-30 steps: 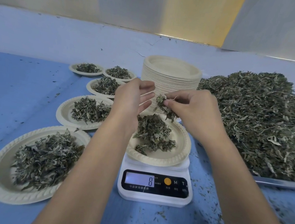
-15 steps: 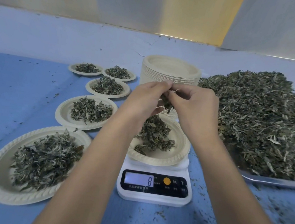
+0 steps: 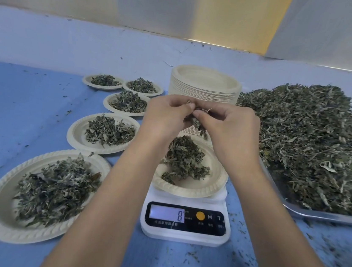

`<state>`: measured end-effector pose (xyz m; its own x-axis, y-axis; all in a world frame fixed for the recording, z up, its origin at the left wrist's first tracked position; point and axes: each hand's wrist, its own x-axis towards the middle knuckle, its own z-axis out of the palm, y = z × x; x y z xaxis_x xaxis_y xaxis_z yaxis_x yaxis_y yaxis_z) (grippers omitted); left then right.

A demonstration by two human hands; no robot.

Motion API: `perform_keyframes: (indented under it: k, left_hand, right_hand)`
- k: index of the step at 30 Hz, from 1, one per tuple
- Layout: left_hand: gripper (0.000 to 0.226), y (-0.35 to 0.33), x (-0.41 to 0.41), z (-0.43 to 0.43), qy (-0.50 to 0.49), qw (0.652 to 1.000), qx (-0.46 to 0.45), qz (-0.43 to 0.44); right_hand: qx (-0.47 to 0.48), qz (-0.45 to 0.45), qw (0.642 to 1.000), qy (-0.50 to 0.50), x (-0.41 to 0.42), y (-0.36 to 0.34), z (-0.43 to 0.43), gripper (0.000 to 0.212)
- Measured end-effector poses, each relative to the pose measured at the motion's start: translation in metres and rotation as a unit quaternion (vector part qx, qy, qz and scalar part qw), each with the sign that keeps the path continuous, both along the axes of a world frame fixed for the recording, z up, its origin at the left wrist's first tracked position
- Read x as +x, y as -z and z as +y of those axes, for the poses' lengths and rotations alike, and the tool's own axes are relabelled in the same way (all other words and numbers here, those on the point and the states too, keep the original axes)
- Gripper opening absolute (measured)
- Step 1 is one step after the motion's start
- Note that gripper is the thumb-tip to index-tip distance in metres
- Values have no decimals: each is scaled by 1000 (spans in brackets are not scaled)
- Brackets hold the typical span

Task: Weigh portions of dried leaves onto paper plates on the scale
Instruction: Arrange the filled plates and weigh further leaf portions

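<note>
A white digital scale (image 3: 185, 223) shows 8 on its display. On it stands a paper plate (image 3: 210, 186) with a small heap of dried leaves (image 3: 184, 158). Above that plate my left hand (image 3: 165, 118) and my right hand (image 3: 227, 126) meet, and both pinch one small clump of leaves (image 3: 197, 119) between their fingertips. A few leaves dangle below the fingers. A big pile of dried leaves (image 3: 315, 146) lies on a metal tray (image 3: 324, 216) to the right.
Several filled paper plates run in a row on the left, the nearest (image 3: 4, 207) at the front, others (image 3: 77, 134) farther back. A tall stack of empty paper plates (image 3: 205, 86) stands behind the scale. Leaf crumbs dot the blue table (image 3: 19, 100).
My left hand has come over to my right hand and now pinches the same clump of leaves. The scale reading stays at 8.
</note>
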<state>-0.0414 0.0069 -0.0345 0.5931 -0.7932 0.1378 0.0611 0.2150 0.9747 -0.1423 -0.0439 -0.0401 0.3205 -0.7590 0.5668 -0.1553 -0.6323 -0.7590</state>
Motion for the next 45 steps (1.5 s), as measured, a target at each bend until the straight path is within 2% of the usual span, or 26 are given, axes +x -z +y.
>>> perform_keyframes:
  k: [7,12,18,26,30,33,36,41,45]
  left_hand:
    - [13,3,7,-1,-51,999,4,-1]
    - [18,3,19,2,-75,996,-17,49]
    - [22,2,21,3,-66,994,-37,80]
    - [14,1,13,3,-40,997,-15,63]
    - [12,2,11,1,-36,998,2,52]
    - [12,2,5,-1,-24,998,1,58]
    - [13,1,-7,-5,-5,998,-2,68]
    - [19,-4,-35,-25,7,999,8,49]
    - [22,-3,-72,-49,19,999,19,17]
  right_hand:
    - [10,11,1000,18,-3,-1,-5,15]
    - [20,23,999,30,-7,-2,-10,15]
    - [20,64,997,34,-8,-2,-10,13]
    - [30,77,996,22,-7,-1,-9,11]
    - [84,-3,996,9,-5,0,-10,11]
    - [165,-97,981,-14,-6,-1,-13,11]
    - [214,-135,967,-29,-11,-2,-17,10]
    - [221,-146,964,-10,-32,-3,-28,9]
    - [178,-153,970,61,-59,-1,-48,11]
